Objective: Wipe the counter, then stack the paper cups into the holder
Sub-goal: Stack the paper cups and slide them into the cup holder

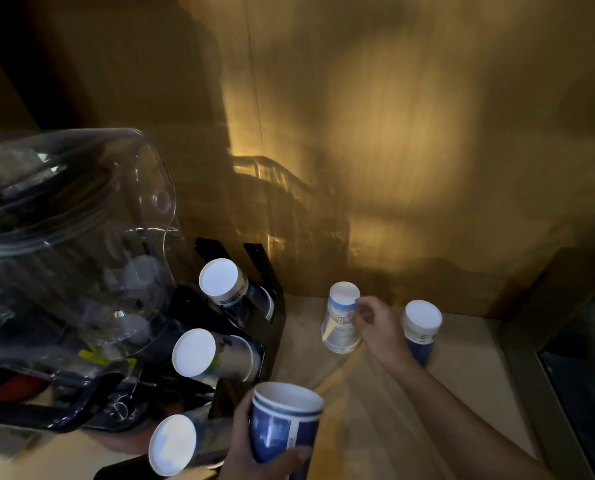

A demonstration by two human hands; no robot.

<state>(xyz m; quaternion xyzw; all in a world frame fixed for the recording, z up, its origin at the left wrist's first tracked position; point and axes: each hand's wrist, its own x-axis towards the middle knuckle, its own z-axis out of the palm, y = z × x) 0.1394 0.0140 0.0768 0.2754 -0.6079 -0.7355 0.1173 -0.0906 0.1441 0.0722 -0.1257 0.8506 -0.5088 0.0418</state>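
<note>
The left hand [254, 448] grips an upright blue cup [284, 424] beside the black holder [271, 289], which carries three cup stacks, while the right hand [375, 323] pinches, as far as the blur shows, an inverted cup [341, 320] on the counter [462, 393], another cup [422, 327] just behind it.

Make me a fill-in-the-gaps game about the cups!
The left hand holds a stack of ____ paper cups.
The right hand touches an upside-down pale paper cup standing on the ____.
The black cup holder has ____ stacks sticking out.

Missing words: blue; counter; three
</note>
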